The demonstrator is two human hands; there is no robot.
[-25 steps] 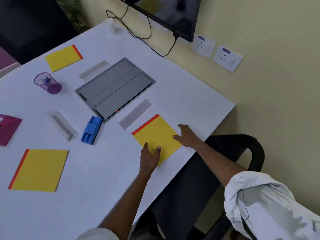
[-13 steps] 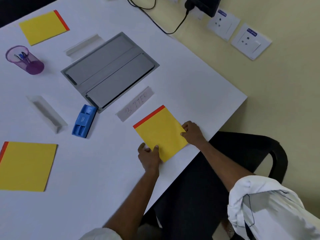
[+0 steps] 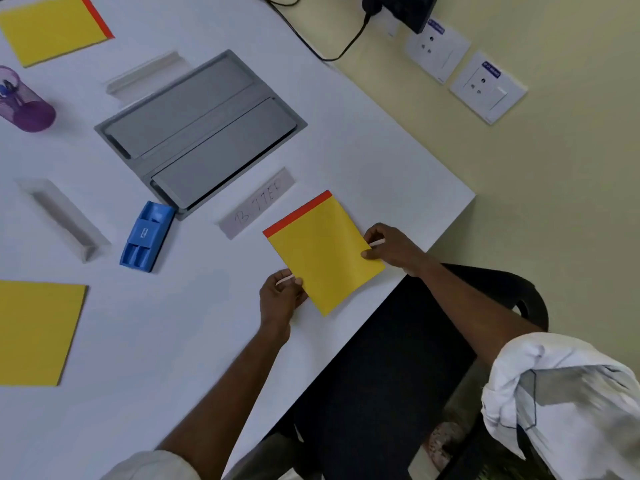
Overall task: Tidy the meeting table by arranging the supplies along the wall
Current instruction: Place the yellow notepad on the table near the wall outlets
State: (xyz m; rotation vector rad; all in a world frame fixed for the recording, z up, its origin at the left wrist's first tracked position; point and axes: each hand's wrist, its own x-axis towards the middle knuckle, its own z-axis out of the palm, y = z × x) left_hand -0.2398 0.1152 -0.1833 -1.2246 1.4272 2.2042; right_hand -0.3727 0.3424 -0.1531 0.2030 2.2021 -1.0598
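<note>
Yellow paper makes up the notepad (image 3: 323, 252) with a red strip along its top edge, and it sits near the corner of the white table (image 3: 363, 150), close to the table's edge by the black chair (image 3: 415, 358). Both hands are on it. The left hand (image 3: 280, 296) pinches the pad's lower left edge, thumb on top and fingers curled under, so the pad reaches up and to the right from that grip. The right hand (image 3: 393, 247) pinches the opposite edge, thumb on top, so the pad lies between the two hands. A thin white edge shows at each grip, so the sides look a little lifted. Just beside the red strip lies a grey name card (image 3: 258, 204) with writing on it. Next to that is a flat grey box (image 3: 201, 129) set into the table. A blue eraser (image 3: 147, 235) lies by the box's near corner. Two more clear name holders (image 3: 65, 220) (image 3: 145, 76) lie farther out. A purple cup (image 3: 26, 103) stands at the left. Two other yellow pads (image 3: 53, 24) (image 3: 34, 332) rest well apart from the hands. White wall sockets (image 3: 488, 86) sit on the yellow wall, and a black cord (image 3: 311, 46) runs across the table's far end.
</note>
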